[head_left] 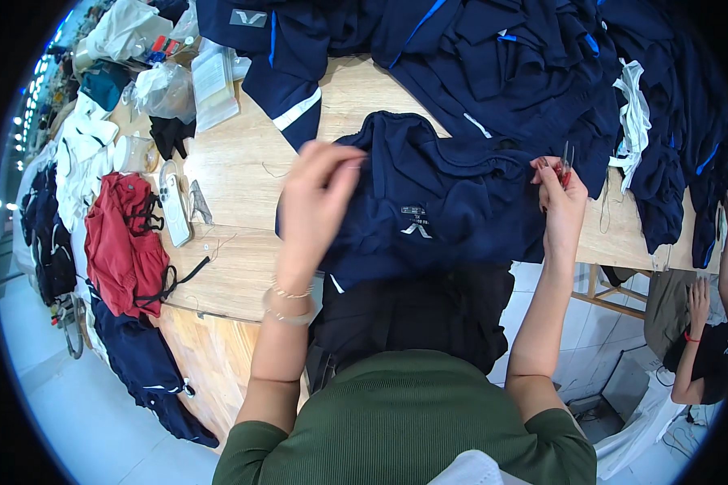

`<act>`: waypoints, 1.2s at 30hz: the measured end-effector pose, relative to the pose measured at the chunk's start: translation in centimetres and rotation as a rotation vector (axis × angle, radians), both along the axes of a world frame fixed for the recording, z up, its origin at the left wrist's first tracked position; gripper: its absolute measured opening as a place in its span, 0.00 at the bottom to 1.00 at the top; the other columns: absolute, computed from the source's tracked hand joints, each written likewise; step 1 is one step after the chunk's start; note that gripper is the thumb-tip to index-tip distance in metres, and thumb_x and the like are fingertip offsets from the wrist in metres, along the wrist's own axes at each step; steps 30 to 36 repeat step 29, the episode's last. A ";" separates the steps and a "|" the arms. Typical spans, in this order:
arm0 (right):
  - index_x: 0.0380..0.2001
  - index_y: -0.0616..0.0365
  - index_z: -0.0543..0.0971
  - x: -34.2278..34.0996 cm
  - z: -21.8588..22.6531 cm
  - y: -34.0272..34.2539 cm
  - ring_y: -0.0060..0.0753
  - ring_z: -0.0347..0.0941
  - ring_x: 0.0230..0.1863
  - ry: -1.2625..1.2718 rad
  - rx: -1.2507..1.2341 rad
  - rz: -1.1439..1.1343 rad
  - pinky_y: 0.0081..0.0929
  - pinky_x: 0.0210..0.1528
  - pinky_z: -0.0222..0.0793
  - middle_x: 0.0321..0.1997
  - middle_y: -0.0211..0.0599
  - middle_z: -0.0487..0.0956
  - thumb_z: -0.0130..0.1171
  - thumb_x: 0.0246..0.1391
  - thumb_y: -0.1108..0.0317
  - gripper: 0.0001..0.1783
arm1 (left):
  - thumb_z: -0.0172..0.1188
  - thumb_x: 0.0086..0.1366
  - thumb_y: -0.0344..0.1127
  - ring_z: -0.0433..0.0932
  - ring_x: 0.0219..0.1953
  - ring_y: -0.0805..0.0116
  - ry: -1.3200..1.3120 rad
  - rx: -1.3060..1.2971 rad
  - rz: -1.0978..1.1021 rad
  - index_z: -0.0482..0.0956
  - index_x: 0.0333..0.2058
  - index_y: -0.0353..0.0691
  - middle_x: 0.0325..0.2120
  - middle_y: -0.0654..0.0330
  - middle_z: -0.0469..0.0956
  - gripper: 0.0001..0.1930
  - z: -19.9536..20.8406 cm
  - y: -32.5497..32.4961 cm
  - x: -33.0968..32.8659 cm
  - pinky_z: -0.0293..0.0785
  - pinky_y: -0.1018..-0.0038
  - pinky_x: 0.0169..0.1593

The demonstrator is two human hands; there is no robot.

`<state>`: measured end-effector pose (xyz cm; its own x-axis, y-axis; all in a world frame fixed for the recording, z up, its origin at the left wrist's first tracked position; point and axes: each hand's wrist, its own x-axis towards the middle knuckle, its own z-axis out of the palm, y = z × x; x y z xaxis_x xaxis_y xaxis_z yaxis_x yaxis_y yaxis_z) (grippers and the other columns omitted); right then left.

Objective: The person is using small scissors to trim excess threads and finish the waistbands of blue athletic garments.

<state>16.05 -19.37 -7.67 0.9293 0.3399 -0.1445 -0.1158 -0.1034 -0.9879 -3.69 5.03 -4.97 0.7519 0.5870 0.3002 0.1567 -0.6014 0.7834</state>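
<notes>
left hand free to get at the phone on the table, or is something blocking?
Probably yes. The left hand pinches the navy garment, so it must let go first; bare wooden table lies between it and the phone, nothing on top.

Both bare forearms rise from the six o'clock edge toward twelve. The left hand (315, 190), its wrist ringed with thin bracelets, curls its fingers (344, 166) together in a pinch pointing toward one o'clock. The right hand (560, 202) is raised upright, fingers closed together at its top.
</notes>
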 end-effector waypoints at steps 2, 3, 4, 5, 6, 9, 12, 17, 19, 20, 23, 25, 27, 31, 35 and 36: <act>0.37 0.64 0.80 -0.5 0.5 0.8 0.05 0.53 0.16 -0.009 0.023 0.031 0.11 0.18 0.43 0.24 0.24 0.75 0.57 0.61 0.69 0.09 | 0.61 0.59 0.24 0.75 0.28 0.72 0.005 -0.049 -0.083 0.81 0.36 0.34 0.30 0.59 0.76 0.05 -0.2 -2.1 3.3 0.70 0.79 0.35; 0.37 0.64 0.80 -0.9 0.7 1.0 0.05 0.53 0.16 -0.013 0.021 0.029 0.11 0.18 0.43 0.24 0.24 0.75 0.57 0.61 0.69 0.09 | 0.62 0.58 0.24 0.75 0.27 0.68 0.019 -0.021 -0.062 0.81 0.35 0.34 0.30 0.58 0.75 0.05 -1.0 -2.7 4.9 0.71 0.76 0.34; 0.36 0.65 0.80 -1.3 0.7 1.2 0.05 0.53 0.16 -0.008 0.025 0.054 0.11 0.19 0.43 0.23 0.24 0.75 0.57 0.61 0.69 0.09 | 0.63 0.58 0.25 0.76 0.27 0.66 0.027 0.031 -0.049 0.81 0.34 0.34 0.30 0.57 0.76 0.05 -2.4 -2.9 6.2 0.72 0.74 0.34; 0.36 0.65 0.80 -1.7 0.8 1.4 0.06 0.53 0.16 0.000 0.032 0.081 0.11 0.19 0.44 0.23 0.24 0.74 0.57 0.61 0.69 0.09 | 0.63 0.57 0.25 0.76 0.27 0.64 0.039 0.087 -0.032 0.81 0.34 0.33 0.30 0.57 0.76 0.05 -3.2 -2.9 7.1 0.73 0.72 0.34; 0.35 0.65 0.79 -2.1 0.9 1.7 0.06 0.53 0.17 0.007 0.020 0.092 0.12 0.19 0.44 0.22 0.23 0.74 0.57 0.61 0.69 0.09 | 0.63 0.57 0.25 0.76 0.27 0.64 0.038 0.088 -0.032 0.81 0.34 0.33 0.30 0.57 0.76 0.05 -3.8 -2.8 7.5 0.73 0.72 0.34; 0.35 0.64 0.80 -3.1 0.9 1.7 0.07 0.54 0.18 0.061 0.007 0.133 0.11 0.20 0.45 0.23 0.23 0.74 0.56 0.61 0.69 0.08 | 0.63 0.57 0.25 0.77 0.27 0.62 0.161 0.104 -0.045 0.80 0.33 0.33 0.31 0.56 0.76 0.05 -4.6 -2.9 8.1 0.73 0.70 0.35; 0.38 0.63 0.79 -3.3 0.4 1.8 0.07 0.55 0.19 0.048 -0.014 0.183 0.12 0.21 0.47 0.22 0.22 0.72 0.56 0.62 0.68 0.09 | 0.63 0.57 0.25 0.78 0.27 0.64 0.133 0.081 -0.097 0.79 0.31 0.32 0.29 0.55 0.77 0.04 -4.3 -2.7 8.0 0.74 0.72 0.34; 0.46 0.62 0.76 -4.5 1.5 3.2 0.10 0.57 0.23 0.231 0.093 0.350 0.13 0.27 0.52 0.23 0.23 0.69 0.43 0.69 0.54 0.22 | 0.55 0.64 0.22 0.80 0.27 0.73 0.125 -0.418 -0.103 0.75 0.32 0.29 0.24 0.56 0.80 0.02 -4.4 -2.3 7.6 0.76 0.79 0.33; 0.47 0.62 0.76 -5.3 1.5 4.3 0.11 0.58 0.25 0.406 0.184 0.363 0.12 0.28 0.54 0.25 0.24 0.69 0.43 0.69 0.54 0.22 | 0.53 0.65 0.22 0.80 0.28 0.74 0.124 -0.451 -0.107 0.75 0.33 0.29 0.25 0.57 0.80 0.03 -4.5 -2.4 7.5 0.76 0.80 0.33; 0.44 0.62 0.76 -5.7 1.9 5.0 0.12 0.58 0.21 0.487 0.219 0.343 0.12 0.26 0.55 0.23 0.24 0.69 0.44 0.68 0.53 0.22 | 0.52 0.67 0.22 0.80 0.28 0.75 0.120 -0.486 -0.112 0.74 0.33 0.29 0.25 0.58 0.80 0.03 -4.5 -2.5 7.4 0.76 0.81 0.34; 0.42 0.64 0.75 -5.7 2.4 5.5 0.14 0.56 0.17 0.653 0.202 0.475 0.16 0.19 0.52 0.18 0.25 0.67 0.41 0.69 0.52 0.24 | 0.51 0.65 0.21 0.82 0.27 0.70 0.048 -0.461 -0.116 0.73 0.34 0.29 0.23 0.54 0.79 0.02 -4.5 -2.9 7.3 0.77 0.77 0.30; 0.38 0.64 0.75 -5.8 1.5 6.1 0.14 0.52 0.11 0.675 0.186 0.465 0.16 0.13 0.48 0.12 0.25 0.64 0.42 0.69 0.51 0.24 | 0.51 0.66 0.21 0.83 0.27 0.69 0.049 -0.472 -0.114 0.73 0.34 0.29 0.23 0.54 0.80 0.02 -4.3 -3.0 7.3 0.78 0.77 0.31; 0.36 0.64 0.75 -5.9 0.5 6.3 0.13 0.49 0.08 0.765 0.204 0.474 0.16 0.11 0.45 0.10 0.23 0.62 0.42 0.69 0.51 0.25 | 0.51 0.66 0.21 0.83 0.27 0.69 0.050 -0.482 -0.110 0.73 0.34 0.30 0.23 0.54 0.80 0.02 -4.0 -3.1 7.2 0.78 0.77 0.31; 0.33 0.62 0.76 -6.1 -0.1 6.4 0.12 0.50 0.09 0.781 0.250 0.457 0.16 0.12 0.43 0.11 0.23 0.63 0.46 0.67 0.50 0.24 | 0.52 0.67 0.23 0.80 0.30 0.75 0.141 -0.462 -0.122 0.74 0.35 0.32 0.28 0.59 0.81 0.03 -3.3 -3.1 7.1 0.76 0.80 0.35; 0.33 0.62 0.76 -6.1 -0.1 6.4 0.12 0.50 0.09 0.781 0.250 0.457 0.16 0.12 0.43 0.11 0.23 0.63 0.46 0.67 0.50 0.24 | 0.52 0.67 0.23 0.80 0.30 0.75 0.141 -0.462 -0.122 0.74 0.35 0.32 0.28 0.59 0.81 0.03 -3.3 -3.1 7.1 0.76 0.80 0.35; 0.33 0.62 0.76 -6.1 -0.1 6.4 0.12 0.50 0.09 0.781 0.250 0.457 0.16 0.12 0.43 0.11 0.23 0.63 0.46 0.67 0.50 0.24 | 0.52 0.67 0.23 0.80 0.30 0.75 0.141 -0.462 -0.122 0.74 0.35 0.32 0.28 0.59 0.81 0.03 -3.3 -3.1 7.1 0.76 0.80 0.35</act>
